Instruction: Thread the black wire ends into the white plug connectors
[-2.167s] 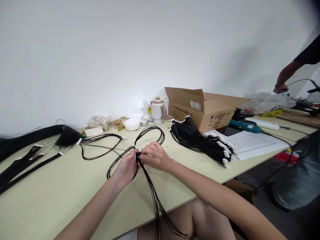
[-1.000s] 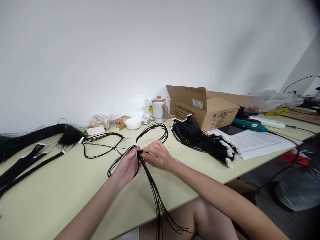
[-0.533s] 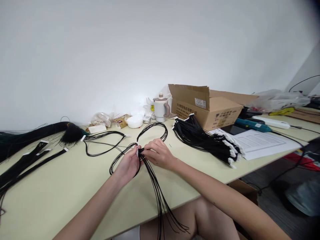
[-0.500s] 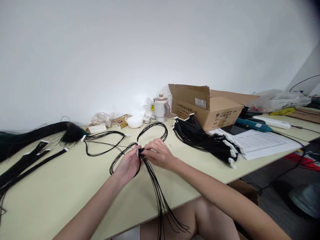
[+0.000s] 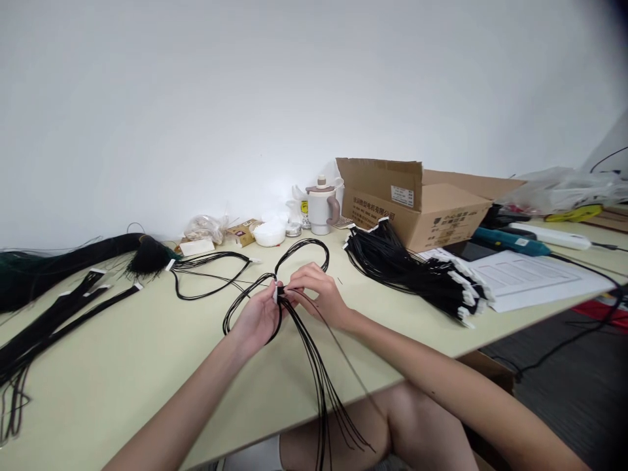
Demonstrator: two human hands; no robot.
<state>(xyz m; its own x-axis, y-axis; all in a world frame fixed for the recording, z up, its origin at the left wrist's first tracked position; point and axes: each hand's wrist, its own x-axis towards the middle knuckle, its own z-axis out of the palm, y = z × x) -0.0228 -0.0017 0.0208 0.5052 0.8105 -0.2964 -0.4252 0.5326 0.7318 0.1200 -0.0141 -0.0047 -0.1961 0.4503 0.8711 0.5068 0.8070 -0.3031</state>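
My left hand [image 5: 259,315] is closed on a white connector [image 5: 278,292] with a bundle of thin black wires [image 5: 307,343]. Part of the wires loops up and to the left, and the loose ends hang over the table's front edge. Beside the connector, the fingertips of my right hand [image 5: 318,293] pinch a single black wire [image 5: 343,350], which trails down to the right of the bundle. Left of my hands lies another looped wire harness [image 5: 210,261] with white connectors. The wire's tip at the connector is hidden by my fingers.
A pile of black wire harnesses [image 5: 412,275] lies right, before an open cardboard box [image 5: 446,216]. More black wires [image 5: 53,327] lie left. A tumbler [image 5: 320,212] and a white bowl [image 5: 269,234] stand at the back. A teal tool [image 5: 513,242] rests near papers [image 5: 544,281].
One wire now stands apart from the bundle, pinched in my right hand. The connector has turned slightly in my left hand. The whole view has shifted a little.
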